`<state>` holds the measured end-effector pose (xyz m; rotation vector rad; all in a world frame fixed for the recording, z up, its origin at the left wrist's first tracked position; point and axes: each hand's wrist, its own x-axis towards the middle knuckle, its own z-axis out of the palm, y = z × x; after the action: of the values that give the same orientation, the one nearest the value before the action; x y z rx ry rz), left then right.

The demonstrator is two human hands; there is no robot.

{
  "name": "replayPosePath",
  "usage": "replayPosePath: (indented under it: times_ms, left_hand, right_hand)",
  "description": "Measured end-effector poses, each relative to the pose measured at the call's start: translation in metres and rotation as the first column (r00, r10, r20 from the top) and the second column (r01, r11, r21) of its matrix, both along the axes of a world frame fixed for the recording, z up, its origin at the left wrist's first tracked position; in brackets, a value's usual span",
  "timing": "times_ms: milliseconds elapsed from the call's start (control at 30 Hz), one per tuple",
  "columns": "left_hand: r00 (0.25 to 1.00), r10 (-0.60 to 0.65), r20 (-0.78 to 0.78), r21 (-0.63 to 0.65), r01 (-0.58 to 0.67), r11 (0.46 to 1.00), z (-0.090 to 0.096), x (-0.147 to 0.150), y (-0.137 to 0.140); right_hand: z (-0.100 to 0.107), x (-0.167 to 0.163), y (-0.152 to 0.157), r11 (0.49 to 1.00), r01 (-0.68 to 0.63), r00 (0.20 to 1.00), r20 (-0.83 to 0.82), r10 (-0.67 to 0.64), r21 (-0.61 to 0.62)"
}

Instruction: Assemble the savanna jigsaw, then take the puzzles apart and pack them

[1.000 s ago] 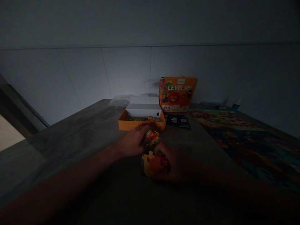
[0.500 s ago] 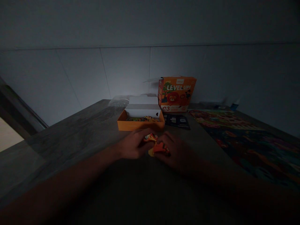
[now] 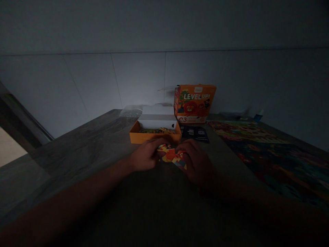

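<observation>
Between my hands, just above or on the grey table, are brightly printed puzzle pieces [image 3: 170,155] in orange, yellow and red. My left hand [image 3: 146,155] grips them at the left edge, thumb below and fingers over the top. From the right, my right hand [image 3: 197,161] pinches the other side, where a red and a purple-blue patch show. Whether the pieces are joined cannot be made out in the dim light. Right behind my hands stands a low orange box [image 3: 151,138], lid up, with several more pieces [image 3: 164,130] inside.
An upright orange "LEVEL UP!" box [image 3: 196,104] stands near the wall. Before it lies a dark printed sheet [image 3: 196,133]. Large colourful puzzle pictures [image 3: 269,154] cover the table's right side. Clear plastic wrapping [image 3: 132,111] lies behind the open box, and a small blue item [image 3: 257,118] is far right.
Both hands have drawn slightly apart. The pieces between them now lie flatter, with more of the printed side showing and a purple-blue corner visible near the right hand.
</observation>
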<state>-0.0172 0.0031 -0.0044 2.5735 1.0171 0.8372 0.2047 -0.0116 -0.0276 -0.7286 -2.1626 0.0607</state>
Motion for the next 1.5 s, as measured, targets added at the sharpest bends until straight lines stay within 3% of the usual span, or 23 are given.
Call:
replayPosePath:
  times_ms: [300,467,600,767,967,1133,1300,1500]
  left_hand:
    - [0.999,-0.050,-0.013,0.007,0.050,0.999,0.004,0.000,-0.002]
    - [0.999,0.022,-0.036,-0.031,-0.023,0.999,0.005,-0.001,-0.002]
    - [0.996,-0.045,-0.072,-0.065,0.041,0.997,0.008,0.003,-0.008]
    - [0.981,-0.097,-0.168,-0.002,0.098,0.995,0.002,0.007,-0.009]
    - [0.991,-0.011,-0.132,-0.012,0.010,1.000,0.000,0.003,-0.006]
    - [0.993,0.007,-0.119,-0.020,-0.009,1.000,0.002,0.002,-0.006]
    - [0.995,-0.028,-0.091,-0.034,0.025,0.999,0.002,0.001,-0.005]
    - [0.996,-0.013,-0.091,-0.087,0.005,0.996,0.005,0.000,-0.005]
  right_hand:
    - [0.005,-0.002,-0.002,0.997,0.076,0.995,-0.067,-0.073,0.035]
    - [0.008,-0.001,-0.005,0.993,0.026,0.997,-0.081,-0.018,0.111]
    - [0.005,-0.002,-0.005,0.986,-0.024,0.997,-0.074,0.036,0.166]
    - [0.011,-0.007,-0.008,0.996,-0.062,0.998,0.012,0.062,0.064]
    - [0.038,0.014,-0.013,0.981,0.194,0.909,0.380,-0.173,-0.016]
    - [0.025,0.056,-0.011,0.976,0.062,0.904,0.427,0.034,-0.209]
    - [0.020,0.060,-0.008,0.949,-0.040,0.911,0.379,0.163,-0.312]
    - [0.040,0.044,-0.011,0.933,0.126,0.825,0.557,0.091,-0.338]
